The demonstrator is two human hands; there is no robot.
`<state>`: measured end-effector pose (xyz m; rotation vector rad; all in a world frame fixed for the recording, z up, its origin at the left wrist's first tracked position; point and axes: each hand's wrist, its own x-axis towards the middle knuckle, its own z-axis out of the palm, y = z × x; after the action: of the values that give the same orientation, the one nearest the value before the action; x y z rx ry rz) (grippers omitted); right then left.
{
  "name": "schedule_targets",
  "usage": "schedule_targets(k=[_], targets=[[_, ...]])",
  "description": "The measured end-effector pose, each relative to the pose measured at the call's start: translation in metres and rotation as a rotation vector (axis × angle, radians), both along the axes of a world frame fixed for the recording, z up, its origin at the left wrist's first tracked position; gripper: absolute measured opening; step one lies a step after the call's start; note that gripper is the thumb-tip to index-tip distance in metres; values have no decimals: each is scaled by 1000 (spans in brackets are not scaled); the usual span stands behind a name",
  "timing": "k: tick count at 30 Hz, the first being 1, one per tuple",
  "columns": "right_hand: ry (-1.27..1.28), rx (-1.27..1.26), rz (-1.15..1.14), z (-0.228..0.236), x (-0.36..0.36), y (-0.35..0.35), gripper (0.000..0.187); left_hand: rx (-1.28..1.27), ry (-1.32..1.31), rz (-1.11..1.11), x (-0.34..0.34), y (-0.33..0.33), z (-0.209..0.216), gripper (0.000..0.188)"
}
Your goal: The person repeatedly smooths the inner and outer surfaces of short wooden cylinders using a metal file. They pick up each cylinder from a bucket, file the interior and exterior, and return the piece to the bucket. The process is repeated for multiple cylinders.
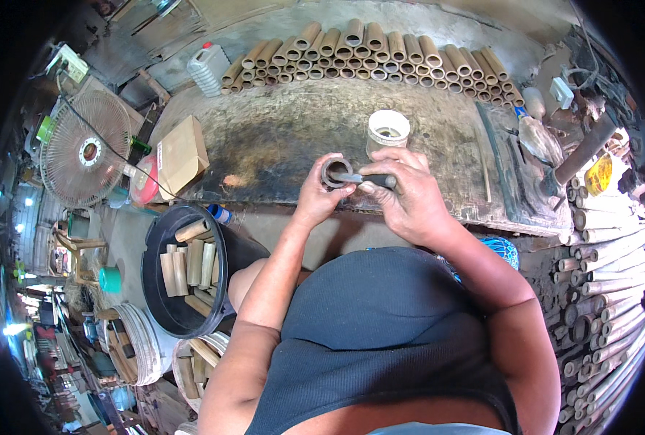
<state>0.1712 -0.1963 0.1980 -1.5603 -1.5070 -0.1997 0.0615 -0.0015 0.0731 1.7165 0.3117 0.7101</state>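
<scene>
In front of me, at the near edge of the worktable, my left hand (321, 190) grips a short bamboo tube (327, 171) with its open end turned toward me. My right hand (408, 190) is closed round the dark handle of a small knife-like tool (380, 180). Its flat grey blade points left and reaches into the mouth of the tube. How deep the tip goes is hard to see. Just beyond my right hand stands a white round container (388, 129), its contents only partly visible.
Cut bamboo tubes (351, 56) are stacked along the back of the worktable (279, 119). A cardboard box (182, 157), a plastic jug (208, 69) and a fan (89, 150) stand left. A black bucket (152, 261) holds bamboo pieces; long bamboo poles (612, 312) lie piled right.
</scene>
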Motion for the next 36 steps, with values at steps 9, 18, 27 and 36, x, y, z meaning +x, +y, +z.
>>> schedule_targets(k=[9,18,27,36], targets=[[12,-196,-51,-15,6,17,17,231,-51,55,4,-7,-11,68],[67,-43,1,-22,-7,19,16,138,-17,104,1,-12,-10,74],[38,1,-42,-19,-21,25,24,102,-78,66,-1,-9,-17,73],[29,-38,-65,-14,-31,26,21,145,-66,183,-1,-15,-14,73]])
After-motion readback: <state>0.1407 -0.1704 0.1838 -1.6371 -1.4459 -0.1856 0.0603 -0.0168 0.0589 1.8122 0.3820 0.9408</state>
